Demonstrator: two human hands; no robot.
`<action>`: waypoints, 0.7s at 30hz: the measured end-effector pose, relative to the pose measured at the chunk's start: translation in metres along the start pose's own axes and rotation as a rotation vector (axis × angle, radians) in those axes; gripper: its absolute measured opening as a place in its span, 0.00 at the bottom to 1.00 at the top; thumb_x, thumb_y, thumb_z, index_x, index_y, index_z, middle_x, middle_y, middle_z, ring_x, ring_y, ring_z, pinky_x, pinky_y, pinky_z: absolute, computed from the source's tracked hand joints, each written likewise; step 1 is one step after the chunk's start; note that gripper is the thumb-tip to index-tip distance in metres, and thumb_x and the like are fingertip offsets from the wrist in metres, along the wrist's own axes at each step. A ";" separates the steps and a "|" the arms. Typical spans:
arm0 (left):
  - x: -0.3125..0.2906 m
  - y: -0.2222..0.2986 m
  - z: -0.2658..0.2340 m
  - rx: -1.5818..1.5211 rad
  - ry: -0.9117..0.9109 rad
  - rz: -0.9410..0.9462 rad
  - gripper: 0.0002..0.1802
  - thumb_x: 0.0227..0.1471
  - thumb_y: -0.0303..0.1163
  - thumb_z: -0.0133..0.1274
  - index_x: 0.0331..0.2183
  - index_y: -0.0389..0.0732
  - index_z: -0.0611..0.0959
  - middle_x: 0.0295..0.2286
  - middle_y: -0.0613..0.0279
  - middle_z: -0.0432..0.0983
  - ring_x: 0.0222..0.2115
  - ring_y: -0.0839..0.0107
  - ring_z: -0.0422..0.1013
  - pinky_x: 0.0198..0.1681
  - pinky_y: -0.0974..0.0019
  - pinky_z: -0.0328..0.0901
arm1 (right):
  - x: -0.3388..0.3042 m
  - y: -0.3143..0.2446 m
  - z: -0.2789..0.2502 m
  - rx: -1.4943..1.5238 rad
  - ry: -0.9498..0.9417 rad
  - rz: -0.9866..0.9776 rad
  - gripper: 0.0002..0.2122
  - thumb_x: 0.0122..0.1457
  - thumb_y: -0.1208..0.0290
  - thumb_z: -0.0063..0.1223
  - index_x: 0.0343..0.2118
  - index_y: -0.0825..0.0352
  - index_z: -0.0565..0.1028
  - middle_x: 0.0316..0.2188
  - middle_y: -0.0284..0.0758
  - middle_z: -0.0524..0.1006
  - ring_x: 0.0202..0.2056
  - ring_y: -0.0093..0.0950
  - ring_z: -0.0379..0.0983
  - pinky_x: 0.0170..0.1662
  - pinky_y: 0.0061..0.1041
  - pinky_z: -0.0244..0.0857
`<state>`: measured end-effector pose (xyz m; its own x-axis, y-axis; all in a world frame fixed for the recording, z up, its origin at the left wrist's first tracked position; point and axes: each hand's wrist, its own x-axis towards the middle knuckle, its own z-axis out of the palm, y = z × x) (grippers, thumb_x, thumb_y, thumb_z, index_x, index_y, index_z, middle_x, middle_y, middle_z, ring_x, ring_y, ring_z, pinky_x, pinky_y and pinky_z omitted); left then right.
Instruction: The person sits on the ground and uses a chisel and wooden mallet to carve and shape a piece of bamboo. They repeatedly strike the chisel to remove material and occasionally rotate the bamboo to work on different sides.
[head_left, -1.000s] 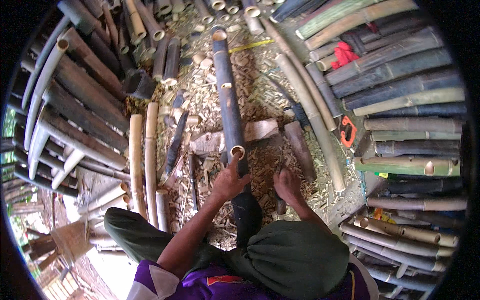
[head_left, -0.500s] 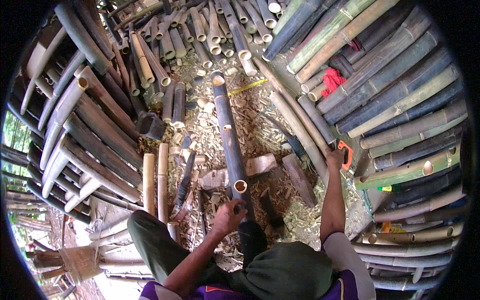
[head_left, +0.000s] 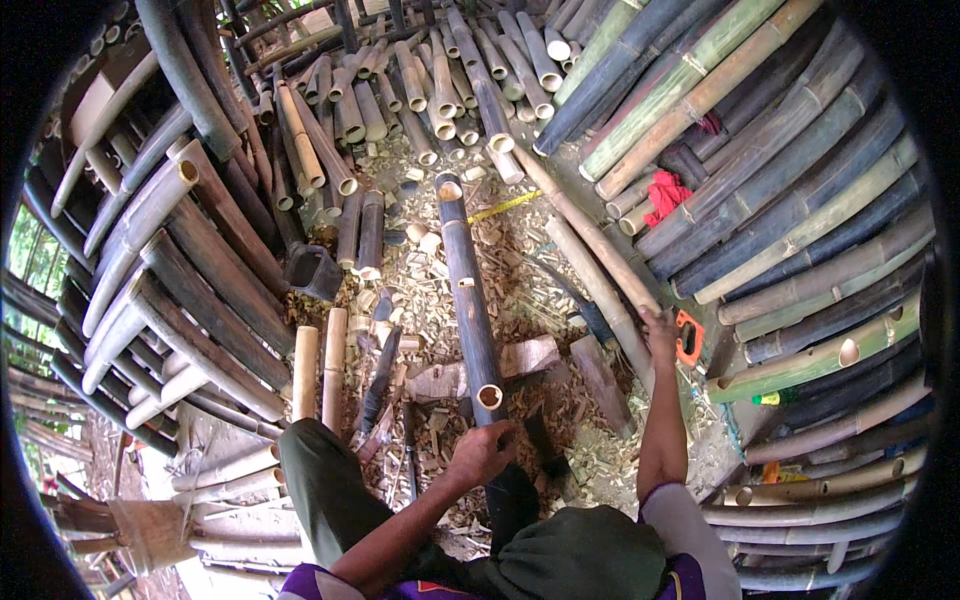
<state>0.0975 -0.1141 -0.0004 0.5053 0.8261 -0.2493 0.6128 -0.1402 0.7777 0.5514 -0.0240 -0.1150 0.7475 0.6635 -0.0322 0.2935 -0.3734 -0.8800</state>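
Observation:
A dark bamboo pole (head_left: 468, 310) with cut openings along its top runs away from me, its near end between my legs. My left hand (head_left: 484, 453) is closed on it just below the nearest opening. Out to the right, my right hand (head_left: 658, 335) is closed at an orange-handled saw (head_left: 688, 338); its blade cannot be made out here. A thin, pale brown bamboo pole (head_left: 580, 230) ends beside that hand. Under the dark pole lies a rough wooden block (head_left: 530, 356).
Wood chips (head_left: 420, 300) cover the ground. Bamboo poles are stacked on the right (head_left: 800, 200) and left (head_left: 215, 260), and cut tubes (head_left: 440, 90) lie at the back. A yellow measuring tape (head_left: 505, 206), dark container (head_left: 313, 271) and red cloth (head_left: 664, 197) lie around.
My view has shifted slightly, so the scene sits lower. A broad dark shape beside my right hand, likely the saw blade, no longer shows. My left hand stays on the dark pole.

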 end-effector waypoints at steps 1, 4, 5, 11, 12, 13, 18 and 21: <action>0.001 -0.005 -0.004 0.014 0.016 -0.012 0.19 0.51 0.36 0.59 0.47 0.45 0.82 0.32 0.45 0.82 0.34 0.46 0.79 0.40 0.47 0.73 | -0.018 -0.033 -0.003 0.376 -0.041 0.109 0.25 0.55 0.55 0.65 0.46 0.72 0.76 0.42 0.44 0.79 0.38 0.37 0.79 0.40 0.37 0.72; 0.026 0.002 -0.005 -0.010 0.058 0.044 0.28 0.49 0.35 0.61 0.53 0.45 0.77 0.37 0.47 0.81 0.38 0.46 0.78 0.43 0.49 0.73 | -0.047 -0.078 -0.077 0.779 0.050 0.151 0.20 0.55 0.57 0.63 0.44 0.68 0.77 0.38 0.39 0.79 0.37 0.31 0.77 0.38 0.32 0.72; 0.039 0.010 -0.012 -0.036 0.107 0.085 0.33 0.48 0.34 0.62 0.57 0.45 0.74 0.42 0.47 0.80 0.42 0.46 0.77 0.46 0.50 0.72 | -0.058 -0.086 -0.101 0.801 0.100 0.116 0.19 0.54 0.58 0.62 0.44 0.66 0.77 0.37 0.37 0.78 0.37 0.29 0.76 0.38 0.31 0.71; 0.117 0.139 -0.065 0.226 0.275 0.477 0.57 0.39 0.39 0.72 0.67 0.49 0.59 0.59 0.44 0.58 0.61 0.45 0.56 0.67 0.44 0.52 | -0.173 -0.117 -0.320 0.523 0.470 -0.101 0.27 0.52 0.53 0.55 0.49 0.69 0.72 0.34 0.37 0.76 0.27 0.28 0.74 0.27 0.24 0.67; 0.126 0.155 -0.068 0.217 0.334 0.578 0.58 0.36 0.38 0.73 0.66 0.49 0.60 0.60 0.44 0.57 0.62 0.45 0.55 0.67 0.41 0.52 | -0.190 -0.131 -0.356 0.507 0.580 -0.095 0.28 0.51 0.52 0.54 0.50 0.69 0.72 0.33 0.36 0.75 0.25 0.28 0.72 0.26 0.23 0.65; 0.132 0.159 -0.070 0.288 0.384 0.666 0.60 0.33 0.36 0.74 0.66 0.51 0.60 0.59 0.46 0.60 0.64 0.47 0.53 0.66 0.38 0.51 | -0.202 -0.174 -0.363 0.456 0.486 -0.199 0.34 0.51 0.49 0.54 0.56 0.70 0.71 0.37 0.38 0.76 0.28 0.30 0.74 0.24 0.21 0.63; 0.097 0.181 -0.058 0.236 -0.130 0.646 0.33 0.35 0.34 0.66 0.48 0.46 0.77 0.42 0.57 0.77 0.51 0.57 0.73 0.53 0.49 0.68 | -0.210 -0.275 -0.387 0.514 0.534 -0.381 0.38 0.58 0.46 0.48 0.64 0.73 0.63 0.56 0.45 0.71 0.54 0.38 0.72 0.53 0.35 0.70; 0.057 0.183 -0.029 0.036 0.238 0.690 0.25 0.35 0.33 0.64 0.40 0.44 0.78 0.36 0.59 0.78 0.42 0.58 0.77 0.45 0.54 0.71 | -0.198 -0.258 -0.336 0.287 0.275 -0.260 0.36 0.62 0.46 0.47 0.66 0.69 0.61 0.59 0.44 0.69 0.58 0.35 0.68 0.61 0.37 0.64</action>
<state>0.2210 -0.0768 0.1447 0.6403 0.6392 0.4260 0.2243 -0.6859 0.6922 0.5279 -0.2771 0.2780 0.8126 0.5002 0.2992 0.3444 0.0021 -0.9388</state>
